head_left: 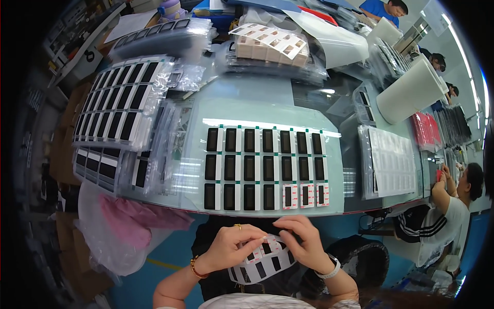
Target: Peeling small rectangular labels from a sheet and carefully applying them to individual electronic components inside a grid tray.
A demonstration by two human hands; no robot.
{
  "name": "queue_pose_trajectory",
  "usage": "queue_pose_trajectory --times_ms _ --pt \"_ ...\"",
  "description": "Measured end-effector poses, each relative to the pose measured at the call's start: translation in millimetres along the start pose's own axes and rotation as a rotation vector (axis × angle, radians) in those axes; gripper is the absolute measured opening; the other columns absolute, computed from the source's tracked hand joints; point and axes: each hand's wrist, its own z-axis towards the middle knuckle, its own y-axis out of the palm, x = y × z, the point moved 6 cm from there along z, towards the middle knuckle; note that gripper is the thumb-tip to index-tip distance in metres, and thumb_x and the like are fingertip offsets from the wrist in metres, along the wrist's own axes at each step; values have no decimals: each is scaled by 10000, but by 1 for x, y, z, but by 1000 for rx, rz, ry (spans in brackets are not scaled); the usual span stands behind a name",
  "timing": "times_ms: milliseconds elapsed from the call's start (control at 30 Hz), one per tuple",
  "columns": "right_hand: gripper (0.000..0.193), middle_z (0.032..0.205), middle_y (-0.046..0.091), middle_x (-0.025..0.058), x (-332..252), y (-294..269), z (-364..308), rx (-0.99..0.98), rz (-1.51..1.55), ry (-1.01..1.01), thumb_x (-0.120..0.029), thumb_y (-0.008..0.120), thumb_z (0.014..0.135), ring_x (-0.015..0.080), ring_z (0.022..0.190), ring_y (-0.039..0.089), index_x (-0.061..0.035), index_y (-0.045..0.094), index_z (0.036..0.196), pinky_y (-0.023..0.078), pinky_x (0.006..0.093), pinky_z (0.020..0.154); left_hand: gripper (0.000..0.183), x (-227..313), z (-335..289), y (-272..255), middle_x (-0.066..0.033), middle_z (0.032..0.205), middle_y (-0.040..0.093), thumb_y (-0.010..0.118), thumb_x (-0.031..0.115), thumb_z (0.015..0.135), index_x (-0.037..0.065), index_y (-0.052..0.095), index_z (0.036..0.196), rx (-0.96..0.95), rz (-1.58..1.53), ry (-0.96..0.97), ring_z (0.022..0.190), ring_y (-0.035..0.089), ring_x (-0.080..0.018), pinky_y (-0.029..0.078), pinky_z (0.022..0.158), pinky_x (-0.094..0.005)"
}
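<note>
Over my lap, a curled white sticker sheet [260,272] with black rectangles and red printed marks is bent between both hands. My left hand [231,247] pinches its upper edge between thumb and fingers. At the sheet's right end, my right hand [302,239] has its fingers bent round the edge, the index finger raised off it; its lower fingers are partly hidden. On the table just ahead lies a grid of dark rectangular panels [249,168] with white side strips and green tabs. A few panels at its near right carry red-marked white frame stickers [306,195].
Stacked trays of dark panels [116,100] stand at the left. Cut sticker sheets [270,41] lie at the back, with a white roll [411,90] at the back right. White-topped trays [392,162] stand at the right. A co-worker [447,206] sits beyond; a black bin [363,260] is below.
</note>
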Motion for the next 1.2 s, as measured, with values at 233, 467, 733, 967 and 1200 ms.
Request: queue_pose_trajectory --times_ms 233,467,733,967,1200 --pt "186 976 692 78 -22 2 8 -79 -244 -213 -10 757 818 242 831 645 -50 710 993 521 344 704 232 -8 -3 6 -105 1026 754 781 111 862 3 752 1065 -42 156 -127 849 719 -163 563 741 -275" --pt "188 926 717 90 -33 -2 10 -79 -134 -234 61 765 787 227 808 678 -32 715 942 530 301 683 373 -23 -5 -7 -95 1013 736 845 189 749 43 758 1081 -11 217 -264 881 696 -189 547 807 -288" --pt "75 835 672 57 23 -14 50 100 337 122 -28 613 1010 98 662 658 33 650 1032 494 200 524 205 -14 -1 2 -101 826 745 796 219 856 37 755 943 114 429 -128 701 723 -244 547 615 -319" --pt "105 823 675 56 36 -10 58 71 324 165 -59 608 1024 107 640 675 36 639 1059 522 202 511 115 -8 5 1 -54 716 722 786 176 866 83 761 928 264 605 60 589 699 -211 505 518 -292" --pt "104 809 680 49 34 -8 62 46 293 170 -62 609 1025 81 641 667 29 641 1062 519 188 500 180 1 6 2 -23 626 637 771 138 858 110 785 1035 325 715 221 505 614 -173 443 468 -297"
